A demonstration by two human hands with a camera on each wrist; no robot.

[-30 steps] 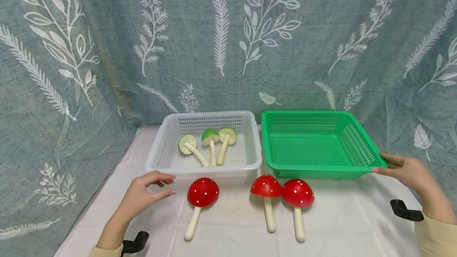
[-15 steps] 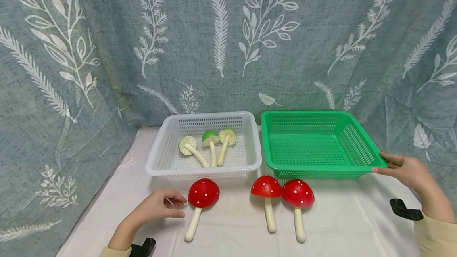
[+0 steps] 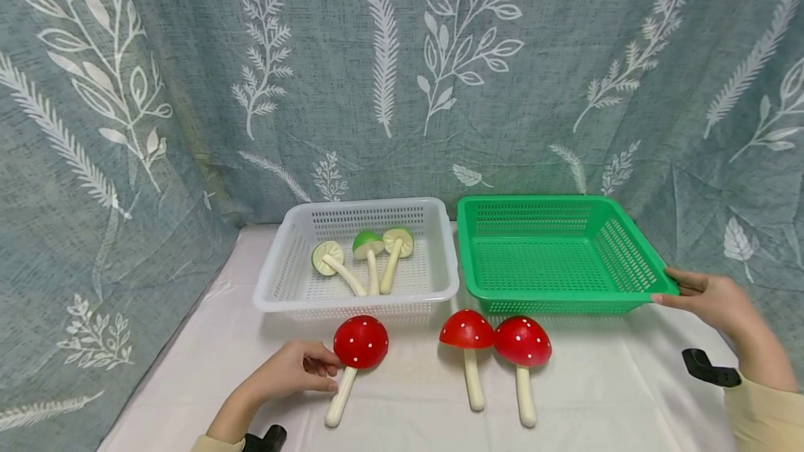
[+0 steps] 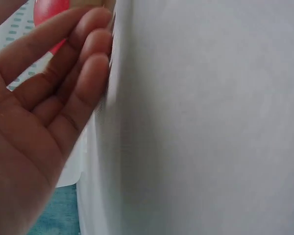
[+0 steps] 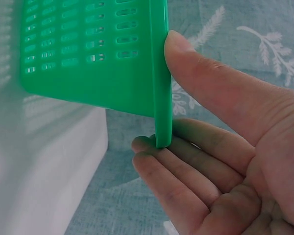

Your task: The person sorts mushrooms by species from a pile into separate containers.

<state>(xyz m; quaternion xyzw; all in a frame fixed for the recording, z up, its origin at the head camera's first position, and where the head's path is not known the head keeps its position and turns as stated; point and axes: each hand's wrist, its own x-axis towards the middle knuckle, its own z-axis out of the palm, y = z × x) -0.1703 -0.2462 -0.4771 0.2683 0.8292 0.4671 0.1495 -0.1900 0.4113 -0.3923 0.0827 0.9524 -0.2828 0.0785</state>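
Note:
My left hand [image 3: 298,371] is at the left side of a red toy mushroom [image 3: 361,342] with white dots and a cream stem, lying on the white cloth. Its fingertips reach the stem just under the cap, thumb lower; the hand is not closed round it. In the left wrist view the fingers [image 4: 88,81] are loosely bent, partly hiding the red cap [image 4: 49,12]. My right hand [image 3: 712,305] holds the front right corner of a green basket [image 3: 574,296]. In the right wrist view, thumb and fingers [image 5: 171,183] meet the rim [image 5: 161,98] from two sides.
A white basket [image 3: 358,303] with several green-capped toy mushrooms [image 3: 368,245] stands left of the green one. Two more red mushrooms [image 3: 467,330] lie in front, caps touching. A patterned grey-green curtain [image 3: 352,75] hangs behind and at the sides.
My left hand has moved right and toward me, from in front of the white basket to the left red mushroom's stem. My right hand has stayed on the green basket's corner.

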